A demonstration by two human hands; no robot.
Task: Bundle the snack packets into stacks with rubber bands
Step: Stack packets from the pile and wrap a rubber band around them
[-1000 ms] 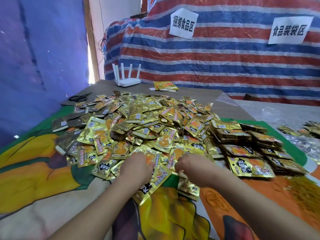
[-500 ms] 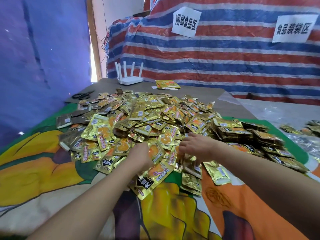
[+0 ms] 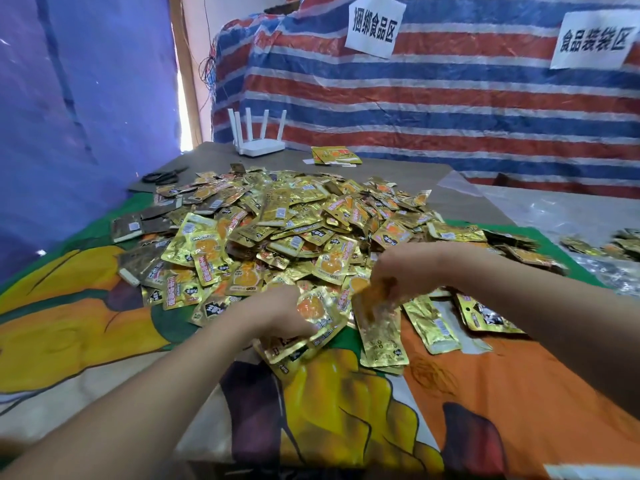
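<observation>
- Scissors (image 3: pixel 162 175): they lie at the far left edge of the table (image 3: pixel 398 174), well apart from both hands. Risk is low unless the loose pile (image 3: pixel 294 233) of snack packets spreads that way and buries them.
- Loose pile: gold packets are heaped across the middle of the printed cloth (image 3: pixel 69 327), overlapping at every angle. Pulling from the near edge could drag neighbours along and mix facings within a stack.
- Left hand (image 3: pixel 277 315): its fingers curl onto a few packets (image 3: pixel 301 344) at the near edge of the pile, holding them against the cloth. The foil looks slick; a light hold could let them fan out.
- Right hand (image 3: pixel 405 271): it pinches the top of a small stack (image 3: pixel 381 330) that hangs down onto the cloth. Held by one end only, the lower packets could slip out of line.
- Rubber bands: none can be made out, so a reach for one may force a one-handed hold.
- Bundled stacks (image 3: pixel 512 251): placed right of the pile; a sweeping forearm could topple them.
</observation>
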